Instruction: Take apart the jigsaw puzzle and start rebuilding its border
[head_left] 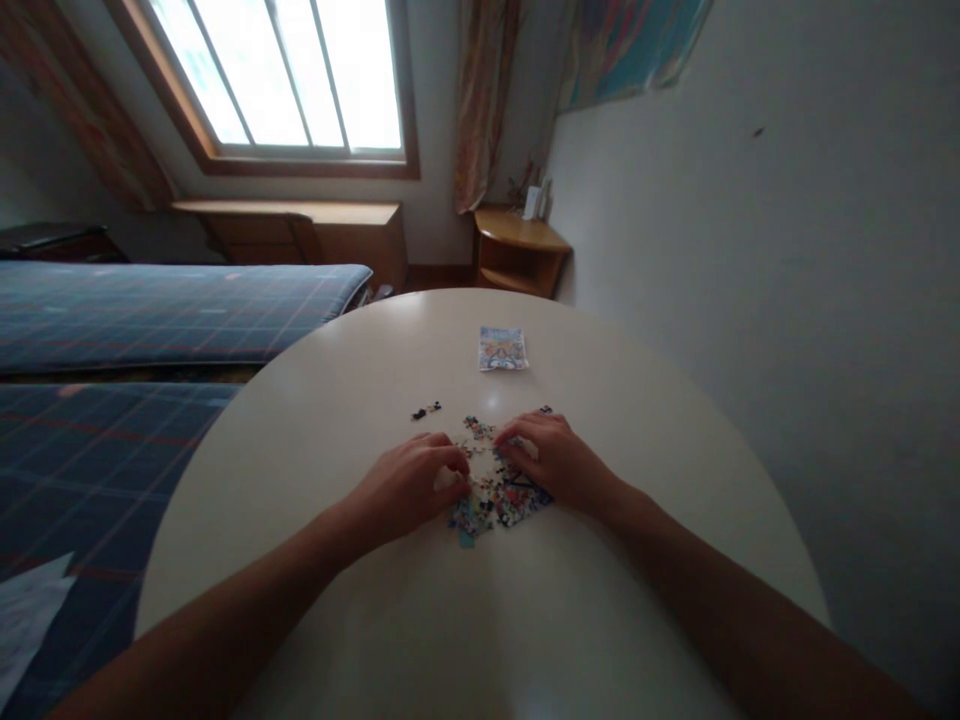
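Observation:
Jigsaw pieces (pixel 517 503) lie in a small colourful cluster on the table, some of them joined into a patch on the near side. My left hand (pixel 409 485) reaches in from the left, its thumb and forefinger curled together at the edge of the cluster on a jigsaw piece mostly covered by the fingertips. Over the right side of the cluster arches my right hand (pixel 551 455), fingers bent and pinched at a small jigsaw piece that is barely visible. Beyond both hands sits another group of joined pieces (pixel 478 428). A few dark pieces (pixel 426 411) lie apart, farther left.
A round cream table (pixel 360 620) carries everything. Toward its far side lies a printed picture packet (pixel 503 349). Plaid-covered beds (pixel 150 315) stand left, a white wall (pixel 840 330) rises right, and a wooden corner shelf (pixel 521 230) stands beyond.

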